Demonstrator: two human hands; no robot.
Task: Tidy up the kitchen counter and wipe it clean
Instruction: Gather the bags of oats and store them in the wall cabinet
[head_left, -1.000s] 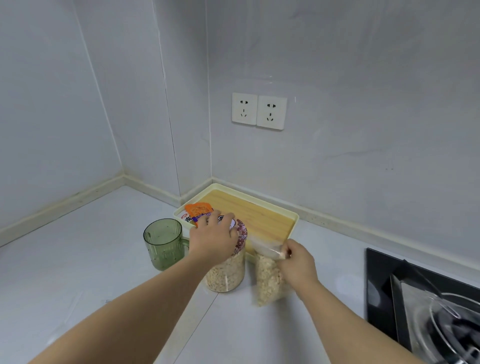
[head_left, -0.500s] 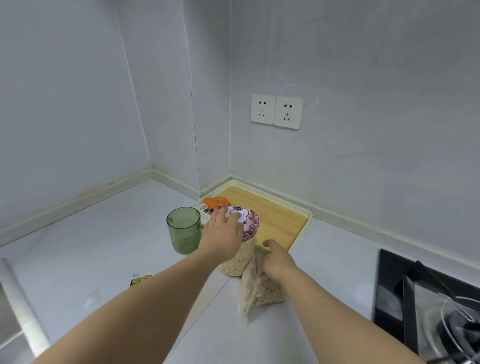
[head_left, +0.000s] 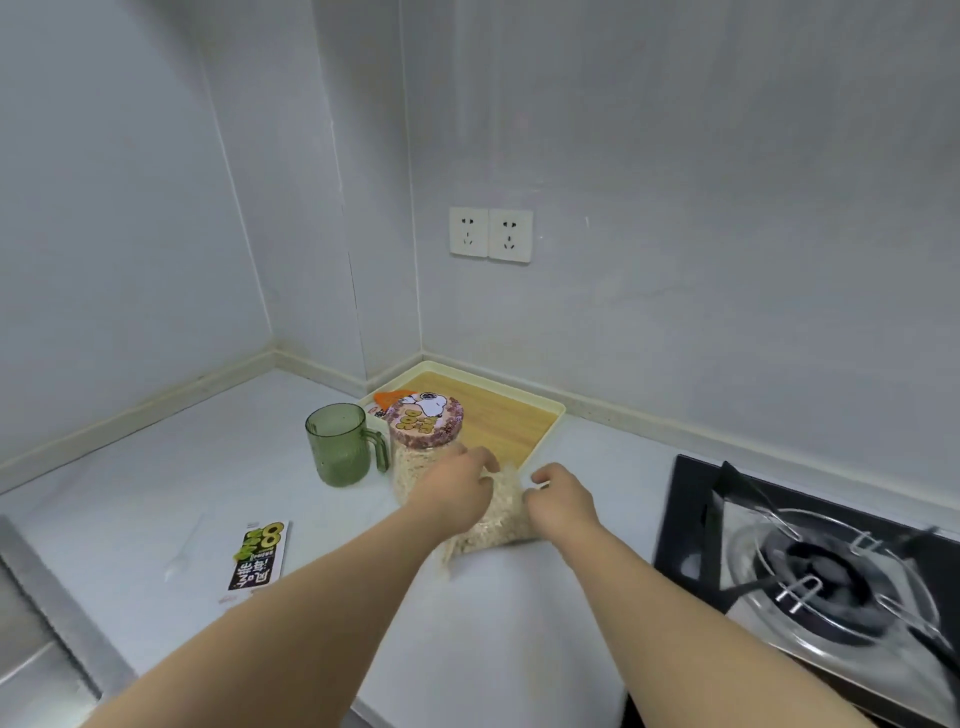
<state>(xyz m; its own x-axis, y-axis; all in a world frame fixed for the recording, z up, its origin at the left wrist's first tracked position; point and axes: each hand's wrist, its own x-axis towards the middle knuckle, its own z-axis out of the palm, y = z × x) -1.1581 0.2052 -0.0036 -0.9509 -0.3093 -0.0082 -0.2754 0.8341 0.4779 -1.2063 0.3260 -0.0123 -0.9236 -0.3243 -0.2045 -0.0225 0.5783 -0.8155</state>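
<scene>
Oat bag (head_left: 493, 525) is pinched at its far end between left hand (head_left: 460, 486) and right hand (head_left: 563, 499); long axis runs near-left.

Pale grey walls (head_left: 675, 156) meet at a corner; double socket (head_left: 491, 234); lighting seems soft, even.

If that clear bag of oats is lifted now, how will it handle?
Probably floppy: the bag of oats is thin clear film, slumped on the counter. The loose grain would likely shift and sag. Both hands, left hand and right hand, touch it, suggesting it needs support.
</scene>
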